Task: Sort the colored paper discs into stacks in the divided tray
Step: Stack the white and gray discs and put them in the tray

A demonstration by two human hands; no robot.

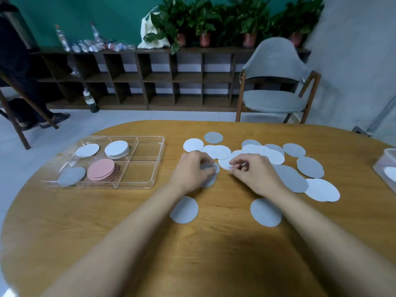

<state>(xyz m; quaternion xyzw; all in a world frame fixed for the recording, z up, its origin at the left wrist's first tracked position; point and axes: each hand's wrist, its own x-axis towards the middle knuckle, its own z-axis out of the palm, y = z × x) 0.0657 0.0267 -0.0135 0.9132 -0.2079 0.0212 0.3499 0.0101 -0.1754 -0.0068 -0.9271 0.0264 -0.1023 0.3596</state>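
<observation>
1. The divided tray (pixel 146 150) sits on the left of the table, well apart from the hands. Its long axis runs left to right, slightly skewed, with two rows of compartments.
2. In the tray, the far row holds a single white disc (pixel 87 150) and a white stack (pixel 117 149). The near row holds a grey tray disc (pixel 71 176) and a pink stack (pixel 101 169) that is fanned a little.
3. The left hand (pixel 194 169) is curled over a small grey pile (pixel 212 175) at the table's middle, fingers bent round its far edge.
4. The right hand (pixel 254 171) is just beside it, fingers bent. Thumb and forefinger seem to pinch the rim of a white loose disc (pixel 224 163) — motion blur makes the grip hard to read.
5. The scattered discs (pixel 310 167), white and grey, overlap flat in a band to the right, and two grey ones lie alone nearer the person.
6. The wooden table (pixel 192 258) is oval, with a clear container (pixel 385 161) at its right edge.
7. Beyond the table are a grey chair (pixel 274 82), a dark cubby shelf (pixel 150 78) with potted plants (pixel 205 22) and bottles (pixel 62 37) on top — and a green wall behind.
</observation>
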